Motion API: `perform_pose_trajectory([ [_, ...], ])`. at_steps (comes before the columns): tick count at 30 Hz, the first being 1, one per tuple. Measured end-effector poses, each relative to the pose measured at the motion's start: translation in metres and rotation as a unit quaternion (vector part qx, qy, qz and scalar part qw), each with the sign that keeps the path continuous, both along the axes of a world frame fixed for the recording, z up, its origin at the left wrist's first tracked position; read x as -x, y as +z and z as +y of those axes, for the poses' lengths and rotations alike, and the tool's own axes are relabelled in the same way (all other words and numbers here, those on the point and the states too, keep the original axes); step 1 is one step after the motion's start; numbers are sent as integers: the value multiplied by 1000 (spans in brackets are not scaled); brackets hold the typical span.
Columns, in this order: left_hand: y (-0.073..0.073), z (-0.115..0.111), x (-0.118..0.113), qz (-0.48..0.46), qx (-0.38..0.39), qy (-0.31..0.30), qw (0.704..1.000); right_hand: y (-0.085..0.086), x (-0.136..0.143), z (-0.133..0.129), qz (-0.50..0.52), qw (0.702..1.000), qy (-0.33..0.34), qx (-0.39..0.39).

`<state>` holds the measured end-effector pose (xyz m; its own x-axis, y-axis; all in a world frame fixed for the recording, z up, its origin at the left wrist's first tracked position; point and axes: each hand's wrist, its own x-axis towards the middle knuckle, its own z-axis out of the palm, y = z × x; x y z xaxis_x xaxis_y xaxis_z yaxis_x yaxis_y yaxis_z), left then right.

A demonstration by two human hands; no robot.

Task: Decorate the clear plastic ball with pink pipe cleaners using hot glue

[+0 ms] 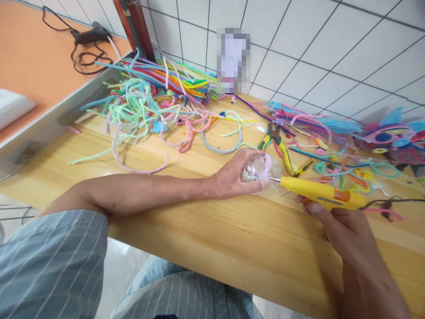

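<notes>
My left hand (229, 177) is wrapped round a clear plastic piece (252, 169) with small coloured bits in it. A pale lilac pipe cleaner (267, 165) curves along its right side. In my right hand (341, 226) is a yellow glue gun (308, 188), held by its grip with the nozzle pointing left. The metal tip meets or nearly meets the lilac strip; I cannot tell whether they touch. Just beyond, pliers (277, 144) with yellow and black handles lie on the wooden table (212, 239).
Tangled pale green pipe cleaners (133, 106) and a bundle of straight coloured ones (186, 82) lie at the back left. More pipe cleaners (308, 119) and a colourful craft figure (392, 135) are at the right. A blurred phone-like object (233, 60) leans against the tiled wall (299, 48).
</notes>
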<state>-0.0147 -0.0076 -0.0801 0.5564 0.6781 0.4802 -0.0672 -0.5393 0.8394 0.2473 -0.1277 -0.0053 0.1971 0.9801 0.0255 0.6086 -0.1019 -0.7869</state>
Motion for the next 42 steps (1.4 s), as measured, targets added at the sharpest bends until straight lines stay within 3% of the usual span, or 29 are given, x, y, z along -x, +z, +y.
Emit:
perform_pose_trajectory([
  [42,0,-1,-1,-3,0,-5,1000,-3,-4,-6,-49,999,-3,-10],
])
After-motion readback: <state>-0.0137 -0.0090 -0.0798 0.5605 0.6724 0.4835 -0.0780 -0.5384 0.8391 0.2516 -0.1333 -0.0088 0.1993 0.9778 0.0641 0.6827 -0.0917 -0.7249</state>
